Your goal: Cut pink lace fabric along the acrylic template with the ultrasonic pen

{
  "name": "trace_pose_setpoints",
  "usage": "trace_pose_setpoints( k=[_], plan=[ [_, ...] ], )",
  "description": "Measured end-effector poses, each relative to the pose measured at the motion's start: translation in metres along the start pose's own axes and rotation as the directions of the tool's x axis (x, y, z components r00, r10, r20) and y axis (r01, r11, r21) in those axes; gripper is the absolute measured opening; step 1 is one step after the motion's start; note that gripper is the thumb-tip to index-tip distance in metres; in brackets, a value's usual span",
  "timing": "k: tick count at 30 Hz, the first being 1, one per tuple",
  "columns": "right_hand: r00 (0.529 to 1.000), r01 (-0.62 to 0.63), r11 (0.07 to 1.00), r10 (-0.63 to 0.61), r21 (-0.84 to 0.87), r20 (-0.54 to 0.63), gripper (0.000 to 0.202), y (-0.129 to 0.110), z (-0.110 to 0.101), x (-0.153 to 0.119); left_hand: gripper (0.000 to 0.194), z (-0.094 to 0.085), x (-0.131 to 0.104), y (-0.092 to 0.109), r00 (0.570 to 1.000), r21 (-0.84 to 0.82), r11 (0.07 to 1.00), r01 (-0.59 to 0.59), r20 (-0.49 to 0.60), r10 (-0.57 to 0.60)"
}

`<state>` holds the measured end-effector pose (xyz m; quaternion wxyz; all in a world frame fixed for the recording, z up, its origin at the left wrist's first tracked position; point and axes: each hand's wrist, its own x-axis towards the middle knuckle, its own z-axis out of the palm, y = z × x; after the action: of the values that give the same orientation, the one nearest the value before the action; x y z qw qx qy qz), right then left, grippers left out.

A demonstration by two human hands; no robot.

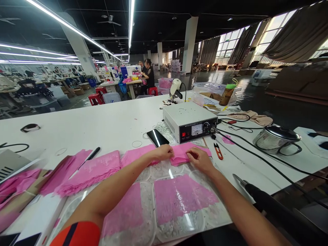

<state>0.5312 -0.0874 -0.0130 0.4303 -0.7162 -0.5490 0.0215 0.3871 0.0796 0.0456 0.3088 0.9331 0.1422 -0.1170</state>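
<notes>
While reaching both forearms over a white worktop [102, 124], grips the left side of some thin pink fabric [181, 151] with the left hand [165, 152], fingers curled tight. Touches the same fabric with the right hand [199, 158], fingertips bent; cannot tell whether clamped. Holds it at the far edge of clear plastic panels [176, 229], before a control box [188, 116], between black smartphone [157, 138] and orange-handled thread snips [218, 152].
</notes>
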Motion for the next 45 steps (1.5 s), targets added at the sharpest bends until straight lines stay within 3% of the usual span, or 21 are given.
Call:
trace_pose_setpoints(
  k=[5,10,14,19,22,25,34,45],
  plan=[
    [0.993,0.102,0.991,-0.106,-0.092,-0.047,0.022,-0.006,0.001,-0.004,0.033,-0.012,0.003,0.005,0.999,-0.037,0.999,-0.035,-0.004,0.035],
    [0.988,0.037,0.962,-0.077,-0.272,-0.137,0.016,0.012,-0.003,0.000,0.033,-0.028,-0.002,0.016,0.998,-0.037,0.998,-0.060,0.010,0.060],
    [0.986,0.002,0.936,-0.059,-0.353,-0.153,0.019,0.019,-0.022,-0.009,0.022,-0.033,-0.024,0.017,0.995,-0.074,0.994,-0.079,0.060,0.084],
    [0.991,0.119,0.934,-0.135,-0.338,-0.024,0.019,-0.003,-0.037,-0.056,0.009,-0.011,-0.069,0.012,0.990,-0.170,0.982,-0.078,0.106,0.097],
    [0.940,0.333,0.862,-0.334,-0.381,0.066,0.020,-0.021,-0.040,-0.091,0.012,0.010,-0.099,0.017,0.982,-0.183,0.980,-0.085,0.148,0.113],
    [0.890,0.450,0.806,-0.442,-0.385,0.114,0.024,-0.034,-0.043,-0.114,0.015,0.029,-0.122,0.025,0.978,-0.152,0.983,-0.102,0.167,0.127],
    [0.854,0.520,0.776,-0.486,-0.356,0.187,0.026,-0.044,-0.048,-0.125,0.019,0.061,-0.145,0.032,0.980,0.027,0.986,-0.162,0.117,0.158],
    [0.857,0.516,0.796,-0.483,-0.316,0.181,0.029,-0.044,-0.052,-0.131,0.009,0.074,-0.165,0.032,0.981,0.097,0.976,-0.195,0.019,0.194]
  ],
)
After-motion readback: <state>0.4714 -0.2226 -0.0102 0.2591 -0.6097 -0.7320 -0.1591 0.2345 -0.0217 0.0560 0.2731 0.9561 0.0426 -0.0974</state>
